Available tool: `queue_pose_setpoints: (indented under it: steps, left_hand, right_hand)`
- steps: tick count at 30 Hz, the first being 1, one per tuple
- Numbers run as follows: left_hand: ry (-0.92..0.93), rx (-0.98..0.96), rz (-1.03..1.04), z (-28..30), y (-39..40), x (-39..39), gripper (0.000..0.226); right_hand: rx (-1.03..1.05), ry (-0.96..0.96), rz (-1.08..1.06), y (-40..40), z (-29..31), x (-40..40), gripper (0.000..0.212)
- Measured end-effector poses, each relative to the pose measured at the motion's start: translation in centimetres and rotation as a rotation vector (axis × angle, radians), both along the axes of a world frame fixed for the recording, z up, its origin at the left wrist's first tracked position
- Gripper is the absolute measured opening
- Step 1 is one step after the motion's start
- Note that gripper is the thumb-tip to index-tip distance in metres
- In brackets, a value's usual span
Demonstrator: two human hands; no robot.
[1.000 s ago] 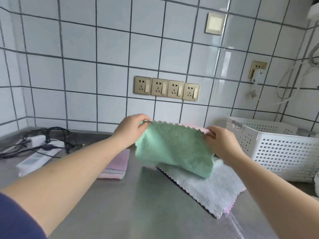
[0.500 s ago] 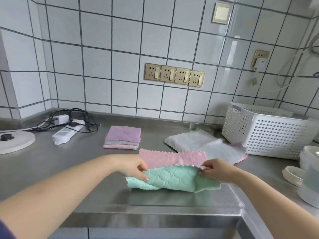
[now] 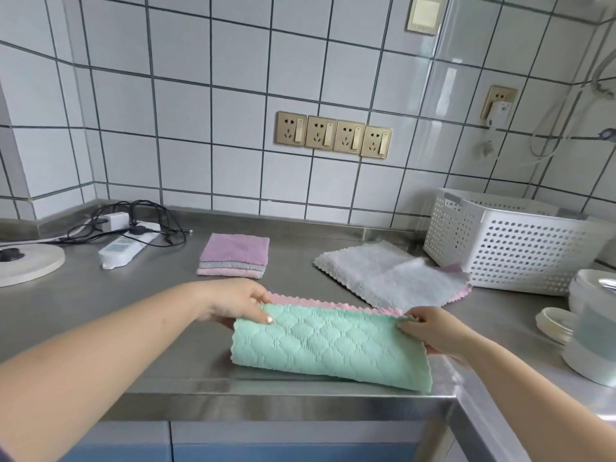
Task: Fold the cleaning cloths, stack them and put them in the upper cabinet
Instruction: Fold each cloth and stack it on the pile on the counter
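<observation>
Folding is the step now: the left hand (image 3: pixel 238 306) and right hand (image 3: pixel 430 331) each pinch a top corner of the green cloth (image 3: pixel 326 351), doubled over at the counter's (image 3: pixel 100 315) front edge. Next, I think, fold it smaller, then set it on the stack (image 3: pixel 233 258).

Both bare forearms are reaching in from the lower corners toward mid-frame. The left hand (image 3: pixel 238 303) is pinching, thumb on top; the right hand (image 3: pixel 433 330) is seemingly pinching too, its fingertips partly hidden.
</observation>
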State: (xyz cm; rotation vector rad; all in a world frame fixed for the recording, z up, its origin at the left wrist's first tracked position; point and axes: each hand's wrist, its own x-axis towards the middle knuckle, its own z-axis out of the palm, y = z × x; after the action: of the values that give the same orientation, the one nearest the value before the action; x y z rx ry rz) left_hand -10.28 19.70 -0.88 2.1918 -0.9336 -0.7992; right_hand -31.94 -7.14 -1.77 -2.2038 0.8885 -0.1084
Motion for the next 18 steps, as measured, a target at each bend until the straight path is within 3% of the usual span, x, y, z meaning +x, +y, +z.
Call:
queue_pose_setpoints:
  steps: [7,18]
  left_hand:
    - [-0.100,-0.225,0.277,-2.3,-2.0,2.1,0.030]
    - [-0.331,-0.233,0.352,-4.3,-4.0,4.1,0.047]
  right_hand:
    - [-0.338,-0.035,-0.083,-1.1,-1.4,2.1,0.025]
    - [-0.386,-0.001,-0.119,-2.5,-2.4,4.2,0.019]
